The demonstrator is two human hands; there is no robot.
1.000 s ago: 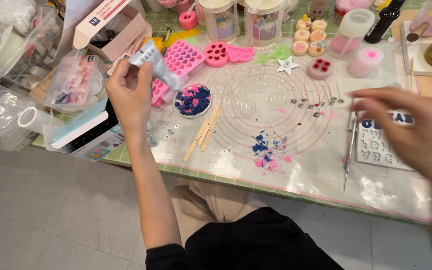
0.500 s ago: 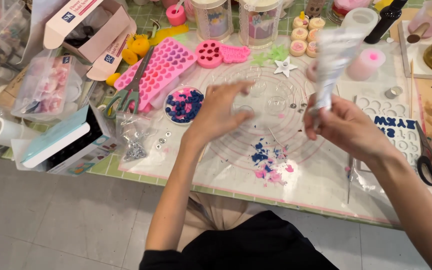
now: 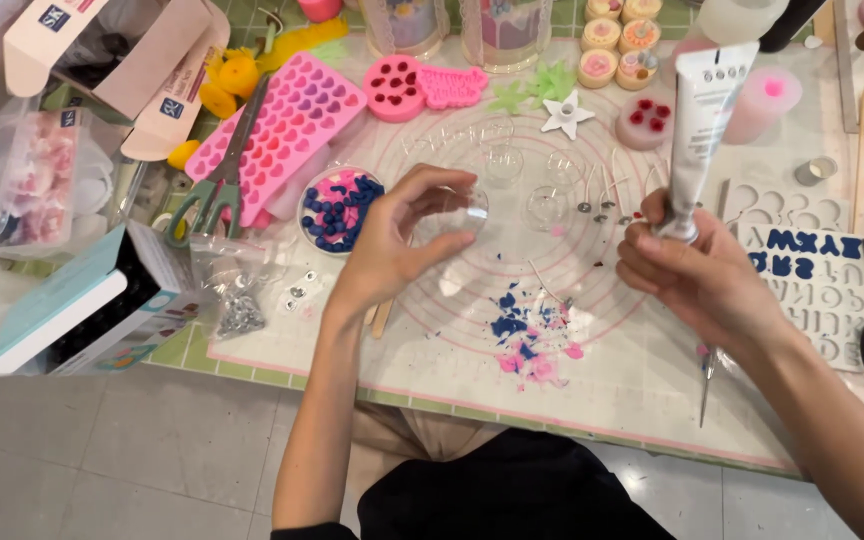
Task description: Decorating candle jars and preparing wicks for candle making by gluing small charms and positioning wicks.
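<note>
Tube (image 3: 700, 130), white, stands upright above the translucent mat (image 3: 432, 340) on the surface, its lower end clenched in the right hand (image 3: 697, 275). Left hand (image 3: 392, 245) pinches a small clear round cup (image 3: 467, 208) beside the dish of blue and pink beads (image 3: 337, 210)

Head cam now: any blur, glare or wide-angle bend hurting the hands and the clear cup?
Head view: even, soft light, faint shadows. Left hand and right hand are sharp, no motion blur. The clear cup nearly vanishes against the mat, marked only by small glints. The white tube is bright, not blown out. Table edges bow slightly near the corners.
</note>
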